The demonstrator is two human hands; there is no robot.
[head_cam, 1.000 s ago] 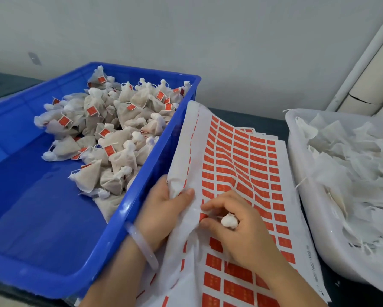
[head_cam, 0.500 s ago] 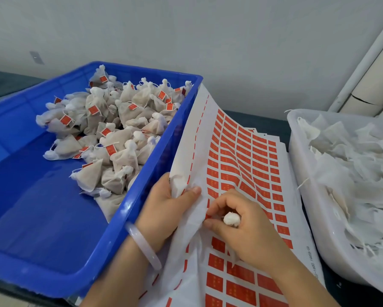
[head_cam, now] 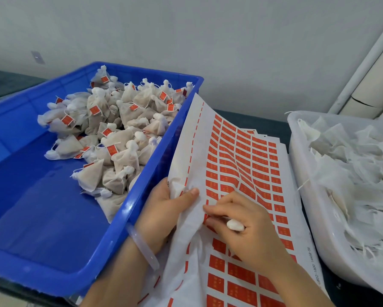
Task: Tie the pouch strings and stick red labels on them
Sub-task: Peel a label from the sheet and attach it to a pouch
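Observation:
A white sheet of red labels lies in the middle, its left edge curled up against the blue bin. My left hand grips that crumpled left edge, thumb on top. My right hand rests on the sheet with a small white pouch top tucked in its curled fingers, while its fingertips pinch at a red label near the sheet's left column. A pile of tied pouches with red labels fills the far part of the blue bin.
A translucent white tub on the right holds several untied white pouches with loose strings. More label sheets lie under the top one. A wall and white pipes stand behind the dark table.
The sheet's left edge has lifted and curled higher against the bin. My right hand's fingertips have moved slightly left toward the label column; the left hand keeps its grip.

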